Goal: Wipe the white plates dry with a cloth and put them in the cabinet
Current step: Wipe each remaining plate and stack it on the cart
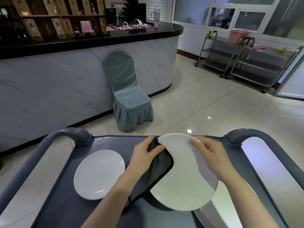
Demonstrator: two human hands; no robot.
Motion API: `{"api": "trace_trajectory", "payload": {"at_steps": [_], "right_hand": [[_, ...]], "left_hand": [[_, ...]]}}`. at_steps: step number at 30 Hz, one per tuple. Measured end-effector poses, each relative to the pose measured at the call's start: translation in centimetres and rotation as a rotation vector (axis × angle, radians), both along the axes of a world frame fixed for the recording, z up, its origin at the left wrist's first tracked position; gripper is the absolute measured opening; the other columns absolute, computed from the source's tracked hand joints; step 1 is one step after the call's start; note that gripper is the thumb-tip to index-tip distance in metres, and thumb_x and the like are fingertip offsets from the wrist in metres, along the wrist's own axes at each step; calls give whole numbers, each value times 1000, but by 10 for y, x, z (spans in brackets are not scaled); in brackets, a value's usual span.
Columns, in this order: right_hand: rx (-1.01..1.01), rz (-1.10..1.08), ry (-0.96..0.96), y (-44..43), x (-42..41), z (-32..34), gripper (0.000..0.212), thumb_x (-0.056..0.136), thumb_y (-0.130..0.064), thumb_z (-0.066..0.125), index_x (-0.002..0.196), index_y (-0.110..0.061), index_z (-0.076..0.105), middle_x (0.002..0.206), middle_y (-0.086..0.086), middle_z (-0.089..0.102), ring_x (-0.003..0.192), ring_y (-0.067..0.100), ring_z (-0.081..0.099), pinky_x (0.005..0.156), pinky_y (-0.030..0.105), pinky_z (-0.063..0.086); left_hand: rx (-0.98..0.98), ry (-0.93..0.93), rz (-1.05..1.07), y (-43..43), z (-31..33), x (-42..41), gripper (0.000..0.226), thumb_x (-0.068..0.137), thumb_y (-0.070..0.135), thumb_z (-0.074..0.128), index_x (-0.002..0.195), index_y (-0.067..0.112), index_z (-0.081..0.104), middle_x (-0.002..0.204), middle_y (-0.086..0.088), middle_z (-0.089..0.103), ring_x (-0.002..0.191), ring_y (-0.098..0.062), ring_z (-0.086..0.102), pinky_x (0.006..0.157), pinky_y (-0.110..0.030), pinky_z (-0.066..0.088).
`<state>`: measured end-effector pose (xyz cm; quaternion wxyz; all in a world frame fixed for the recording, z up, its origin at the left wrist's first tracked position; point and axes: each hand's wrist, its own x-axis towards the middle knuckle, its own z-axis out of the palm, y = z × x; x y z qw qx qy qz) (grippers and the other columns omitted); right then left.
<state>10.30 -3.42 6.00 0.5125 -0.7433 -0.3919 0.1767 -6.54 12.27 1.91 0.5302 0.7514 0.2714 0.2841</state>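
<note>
I hold a white plate [182,183] tilted above a dark blue cart [69,201]. My right hand [212,158] grips the plate's upper right rim, thumb on its face. My left hand [144,155] pinches a dark grey cloth [159,170] against the plate's upper left edge; the cloth hangs down over the plate's left side. A second white plate [98,174] lies flat on the cart tray to the left. Under the held plate, at the lower right, the edges of a stack of white plates [205,218] show.
The cart has raised grey handles at the left [69,134] and right [246,134]. A blue-covered chair [128,99] stands ahead against a marble-fronted counter [65,83]. Two steel trolleys [246,63] stand at the far right on the tiled floor.
</note>
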Motion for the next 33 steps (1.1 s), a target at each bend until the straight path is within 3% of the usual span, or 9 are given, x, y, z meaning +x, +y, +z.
{"api": "trace_trajectory", "payload": {"at_steps": [5, 8, 10, 14, 19, 21, 24, 28, 33], "right_hand": [[76, -172, 114, -3, 6, -3, 35, 100, -32, 57, 86, 0, 58, 84, 21, 52, 70, 15, 42, 69, 34, 33], [6, -63, 58, -2, 3, -1, 30, 100, -32, 56, 79, -13, 65, 76, 10, 58, 68, 10, 44, 65, 28, 36], [-48, 55, -4, 2, -3, 2, 34, 100, -29, 58, 66, -30, 62, 61, -13, 51, 61, 3, 41, 58, 14, 33], [-61, 111, -94, 10, -12, 3, 42, 100, -25, 59, 59, -37, 58, 59, -20, 53, 60, 1, 45, 59, 12, 34], [232, -306, 189, 19, -15, -9, 40, 99, -20, 59, 61, -15, 49, 61, -10, 39, 58, 8, 32, 55, 24, 28], [381, -510, 355, 26, -34, -22, 43, 100, -21, 56, 57, -20, 49, 57, -15, 39, 55, 6, 33, 51, 19, 31], [310, -542, 380, 24, -51, -43, 30, 102, -25, 51, 75, -34, 61, 68, -22, 62, 63, -2, 55, 62, 18, 43], [91, -253, 264, 9, -20, -40, 11, 91, -21, 70, 98, -29, 66, 90, -14, 74, 85, 8, 69, 72, 27, 51], [-238, 234, -187, 20, -4, -6, 25, 94, -37, 66, 69, -34, 61, 66, -21, 60, 61, -4, 49, 60, 12, 37]], "left_hand": [[-224, -86, 188, -21, -18, -7, 17, 96, 23, 62, 107, 35, 62, 98, 23, 71, 93, 8, 63, 75, -4, 45], [-136, -92, 165, -5, -10, -5, 17, 92, 18, 67, 95, 34, 65, 87, 22, 72, 83, 8, 65, 69, -5, 45], [-14, -20, 39, 7, -4, -3, 12, 87, 21, 74, 88, 31, 67, 81, 18, 71, 77, 6, 63, 68, -9, 45], [106, 116, -64, 19, 2, 2, 6, 85, 28, 75, 88, 26, 69, 83, 9, 72, 80, -2, 62, 72, -17, 47], [-312, -74, 360, -1, -16, 5, 19, 93, 30, 66, 89, 11, 68, 84, -5, 72, 80, -15, 62, 78, -33, 53], [-477, -85, 552, -16, -23, 11, 25, 93, 35, 63, 86, 10, 67, 87, -9, 71, 81, -20, 63, 79, -38, 54], [-547, -124, 557, -12, -25, 8, 25, 95, 31, 63, 88, 7, 67, 92, -12, 72, 83, -21, 63, 79, -36, 54], [-205, -23, 435, 10, -20, -10, 21, 94, 29, 65, 77, 16, 64, 71, 7, 68, 72, -11, 59, 66, -24, 48], [190, 152, -91, 13, -4, -5, 20, 88, 29, 72, 73, 34, 60, 65, 21, 62, 62, 6, 52, 60, -12, 39]]}}
